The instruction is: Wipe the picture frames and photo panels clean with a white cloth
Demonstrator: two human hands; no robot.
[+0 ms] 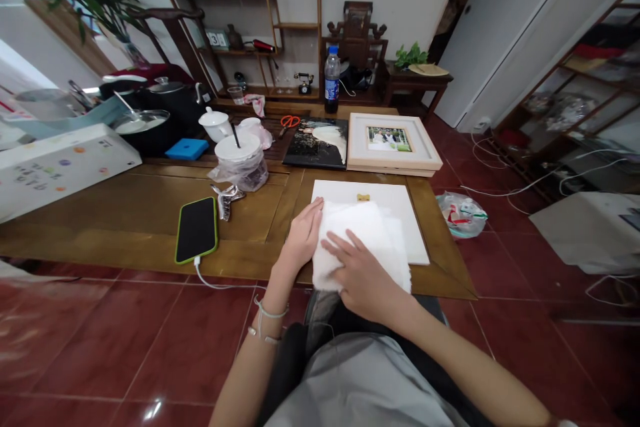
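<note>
A white cloth (367, 223), folded in layers with a slightly ragged edge, lies over the near left part of a flat white board (413, 233). A small gold-coloured piece (363, 197) sits near the board's far edge. My right hand (357, 273) rests flat on the cloth with its fingers spread. My left hand (303, 233) lies along the left edge of the cloth and board, fingers stretched out; its thumb is hidden. Beyond the board are a pale wooden picture frame (360, 121) with a photo and a dark picture panel (305, 153).
On the wooden table (250, 220) lie a charging phone (197, 230), a crumpled foil wrapper (227, 200) and red-handled scissors (289, 123). A lidded cup in plastic (240, 160), a blue box (187, 149) and a bottle (332, 80) stand farther back. A plastic bag (461, 215) is on the floor, right.
</note>
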